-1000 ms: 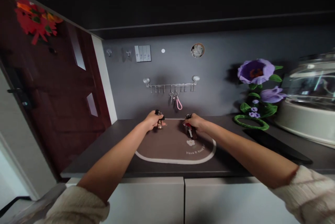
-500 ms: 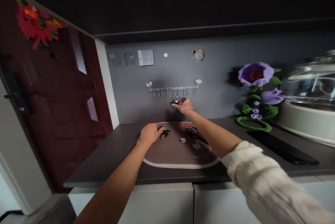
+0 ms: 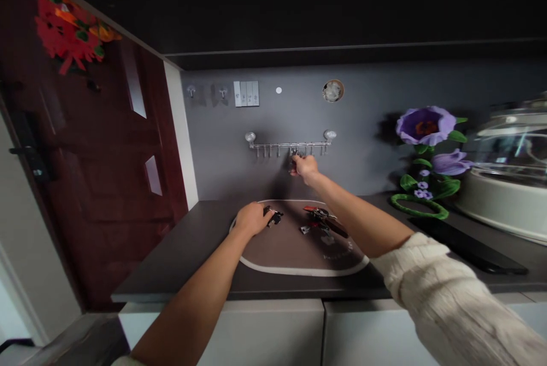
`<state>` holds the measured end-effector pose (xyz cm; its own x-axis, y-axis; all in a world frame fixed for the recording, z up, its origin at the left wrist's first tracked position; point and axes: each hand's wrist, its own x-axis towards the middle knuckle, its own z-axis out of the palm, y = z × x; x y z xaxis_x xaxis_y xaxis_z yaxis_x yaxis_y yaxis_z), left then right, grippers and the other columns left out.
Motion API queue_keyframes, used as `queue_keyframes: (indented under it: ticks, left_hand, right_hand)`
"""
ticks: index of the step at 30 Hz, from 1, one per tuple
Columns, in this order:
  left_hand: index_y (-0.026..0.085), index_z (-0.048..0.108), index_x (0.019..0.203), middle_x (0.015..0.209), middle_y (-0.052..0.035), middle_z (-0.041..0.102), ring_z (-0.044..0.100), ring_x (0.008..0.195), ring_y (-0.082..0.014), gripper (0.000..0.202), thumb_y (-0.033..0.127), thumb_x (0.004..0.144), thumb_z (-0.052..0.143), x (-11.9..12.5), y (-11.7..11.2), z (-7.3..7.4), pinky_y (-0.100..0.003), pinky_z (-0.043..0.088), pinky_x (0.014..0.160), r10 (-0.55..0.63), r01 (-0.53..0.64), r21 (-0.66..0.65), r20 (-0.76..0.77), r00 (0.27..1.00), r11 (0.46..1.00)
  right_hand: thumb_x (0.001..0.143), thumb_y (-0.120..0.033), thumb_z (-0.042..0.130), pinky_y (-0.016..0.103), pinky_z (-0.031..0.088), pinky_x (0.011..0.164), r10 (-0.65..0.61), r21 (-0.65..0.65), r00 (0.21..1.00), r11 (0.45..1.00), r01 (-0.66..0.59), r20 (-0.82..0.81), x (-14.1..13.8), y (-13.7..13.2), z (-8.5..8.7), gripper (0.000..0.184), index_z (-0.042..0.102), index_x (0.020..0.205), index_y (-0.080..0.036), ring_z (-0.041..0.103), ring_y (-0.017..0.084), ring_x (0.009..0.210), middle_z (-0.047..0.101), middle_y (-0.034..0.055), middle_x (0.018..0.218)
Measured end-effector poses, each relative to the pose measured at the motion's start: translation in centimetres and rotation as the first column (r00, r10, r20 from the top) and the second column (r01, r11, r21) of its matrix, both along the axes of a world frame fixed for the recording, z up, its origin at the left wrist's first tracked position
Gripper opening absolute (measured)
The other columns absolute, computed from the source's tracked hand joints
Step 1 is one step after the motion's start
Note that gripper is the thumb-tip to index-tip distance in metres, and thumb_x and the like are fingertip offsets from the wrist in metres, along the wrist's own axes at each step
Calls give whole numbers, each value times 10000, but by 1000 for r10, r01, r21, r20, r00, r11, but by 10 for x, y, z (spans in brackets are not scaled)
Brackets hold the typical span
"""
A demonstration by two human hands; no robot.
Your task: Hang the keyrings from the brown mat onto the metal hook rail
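My right hand is closed in a pinch at the middle of a clear hook rail on the grey wall. Small metal key rings show at its fingertips, right by the hooks; what hangs below them is mostly covered by the fingers. On the brown mat, my left hand rests with its fingers curled at a small bunch of dark keys, thumb against them. Another bunch of keys, with red and brown parts, lies on the mat under my right forearm. Beside it is a small silver piece.
Purple artificial flowers with a green ring base, a black flat object and a clear-topped white appliance stand at the right. A dark shelf overhangs the counter. A dark red door is at the left.
My right hand has risen slightly with the key rings, which now sit closer to the hooks. My left hand stays by the keys on the mat. The view has shifted a little.
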<state>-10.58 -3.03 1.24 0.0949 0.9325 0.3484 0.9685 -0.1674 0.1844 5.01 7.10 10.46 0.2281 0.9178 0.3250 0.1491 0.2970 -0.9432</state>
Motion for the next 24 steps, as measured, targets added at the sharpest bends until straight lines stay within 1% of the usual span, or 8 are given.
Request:
queue_keyframes:
  ticks: [4, 7, 12, 15, 18, 20, 22, 24]
  left_hand:
    - [181, 635, 854, 892, -141, 632, 585, 836, -236, 515, 556, 756, 296, -1, 1, -1, -290, 411, 682, -11, 11, -1, 32, 999, 1000]
    - [184, 640, 840, 866, -130, 641, 588, 828, -234, 554, 567, 764, 247, -3, 3, 0, -283, 411, 662, 30, -28, -19, 73, 997, 999]
    - [168, 640, 833, 874, -123, 643, 584, 844, -220, 575, 548, 783, 212, -9, 6, 0, -263, 408, 659, 149, -143, -48, 173, 974, 989]
    - [166, 628, 853, 880, -119, 637, 578, 839, -206, 499, 501, 793, 263, -13, 7, -4, -268, 403, 681, 182, -198, 39, 250, 951, 979]
    - [167, 597, 871, 874, -90, 625, 560, 831, -178, 348, 413, 781, 368, -16, 5, -9, -263, 394, 708, 118, -195, 180, 370, 922, 964]
    - [156, 573, 861, 844, -73, 613, 549, 794, -155, 274, 371, 747, 447, -14, 0, -7, -249, 391, 701, 44, -159, 225, 443, 896, 961]
    - [150, 551, 810, 771, -47, 593, 532, 703, -128, 243, 365, 704, 515, -11, -9, 2, -232, 387, 645, -55, -55, 205, 494, 868, 977]
    - [155, 524, 727, 633, 1, 543, 479, 567, -97, 258, 404, 668, 556, -7, -21, 18, -215, 359, 548, -187, 157, 103, 546, 817, 982]
  right_hand:
    - [726, -194, 504, 253, 462, 397, 64, 47, 994, 997, -60, -87, -1, -12, 36, 121, 468, 625, -137, 441, 88, 336, 415, -49, 364]
    - [717, -186, 503, 240, 436, 376, 132, -40, 990, 991, -131, 38, 0, -26, 38, 147, 472, 584, -133, 420, 89, 323, 408, -37, 336]
    - [665, -287, 566, 240, 402, 414, 263, -289, 841, 948, -134, 474, 5, -60, -16, 224, 539, 533, -109, 491, 130, 396, 503, 39, 397]
    - [650, -354, 582, 240, 405, 521, 224, -252, 599, 967, -39, 769, 8, -75, -50, 275, 597, 569, -92, 569, 172, 568, 581, 95, 532]
    - [668, -399, 561, 255, 400, 608, 143, -160, 422, 987, 6, 895, 11, -83, -61, 320, 634, 660, -88, 584, 208, 728, 620, 143, 686]
    - [666, -393, 568, 257, 388, 632, 126, -108, 388, 992, -67, 913, 16, -89, -56, 301, 640, 691, -101, 575, 204, 747, 625, 134, 732]
    - [643, -374, 598, 247, 374, 617, 232, -132, 415, 958, -255, 880, 23, -98, -44, 260, 633, 693, -121, 556, 167, 678, 618, 84, 696]
    - [618, -389, 623, 227, 357, 559, 518, -284, 436, 821, -495, 736, 32, -110, -31, 269, 610, 703, -135, 496, 106, 555, 572, 19, 590]
